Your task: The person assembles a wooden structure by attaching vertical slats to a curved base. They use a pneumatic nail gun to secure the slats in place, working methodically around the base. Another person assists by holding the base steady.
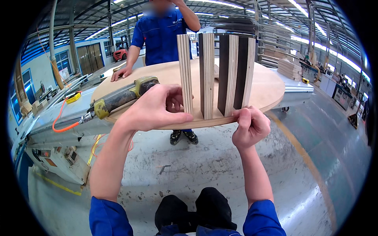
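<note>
Several upright plywood strips with pale layered edges and dark faces stand in a row on a round wooden tabletop (157, 72), near its front edge. My left hand (151, 108) wraps the base of the leftmost plywood strip (185, 74), thumb in front and fingers partly hidden behind it. Two middle strips, the second strip (207, 74) and the third strip (229, 74), stand apart with gaps between. At the foot of the rightmost plywood strip (247, 72), my right hand (252, 126) is closed, its thumb and forefinger pinching there. A yellow-green and black air tool (124, 96) lies left of my left hand.
An orange air hose (65, 129) runs from the tool. Across the tabletop stands a person in blue (159, 39), one hand resting on its edge. A yellow tape measure (73, 97) lies at left. Stacked boards (290, 69) sit at right; a red forklift (120, 54) is far back.
</note>
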`<move>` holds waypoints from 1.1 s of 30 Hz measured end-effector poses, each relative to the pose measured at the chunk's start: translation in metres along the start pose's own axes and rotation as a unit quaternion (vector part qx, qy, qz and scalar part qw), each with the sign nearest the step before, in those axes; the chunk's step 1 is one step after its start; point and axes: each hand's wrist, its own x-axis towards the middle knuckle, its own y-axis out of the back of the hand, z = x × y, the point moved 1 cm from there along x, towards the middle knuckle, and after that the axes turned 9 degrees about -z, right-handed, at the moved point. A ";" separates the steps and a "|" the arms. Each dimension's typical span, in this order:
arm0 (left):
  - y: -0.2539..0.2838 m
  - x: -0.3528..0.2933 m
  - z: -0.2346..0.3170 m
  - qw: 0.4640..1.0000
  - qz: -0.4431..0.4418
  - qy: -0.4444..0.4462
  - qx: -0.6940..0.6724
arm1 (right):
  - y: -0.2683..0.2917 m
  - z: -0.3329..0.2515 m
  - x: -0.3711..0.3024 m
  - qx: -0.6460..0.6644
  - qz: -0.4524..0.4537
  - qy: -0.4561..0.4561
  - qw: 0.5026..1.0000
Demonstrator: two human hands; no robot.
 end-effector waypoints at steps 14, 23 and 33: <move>-0.009 -0.010 0.002 0.999 0.041 0.007 -0.016 | -0.028 -0.091 0.122 -0.013 -0.063 0.211 0.975; -0.014 -0.005 0.003 0.998 0.046 -0.009 -0.036 | -0.070 -0.075 0.139 -0.225 -0.232 0.170 0.931; -0.016 -0.003 0.005 0.999 0.043 -0.012 -0.027 | -0.071 -0.061 0.126 -0.227 -0.274 0.144 0.923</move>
